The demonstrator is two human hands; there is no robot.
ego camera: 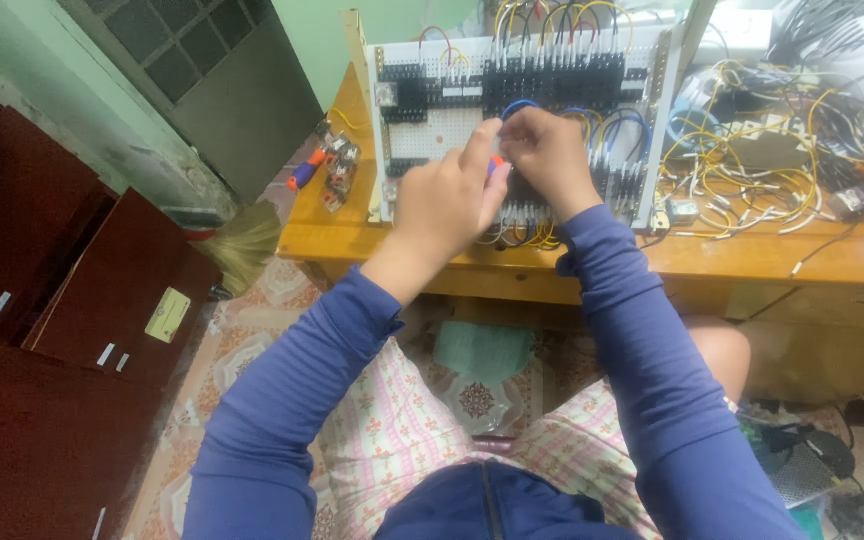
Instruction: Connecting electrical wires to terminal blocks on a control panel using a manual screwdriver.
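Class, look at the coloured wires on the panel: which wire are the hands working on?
The blue wire, arching between the left hand and right hand; the yellow wires lie untouched to the right.

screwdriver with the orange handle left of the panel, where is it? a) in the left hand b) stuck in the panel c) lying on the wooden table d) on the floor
c: the orange-handled screwdriver lies on the wooden table, left of the wiring panel, apart from both hands.
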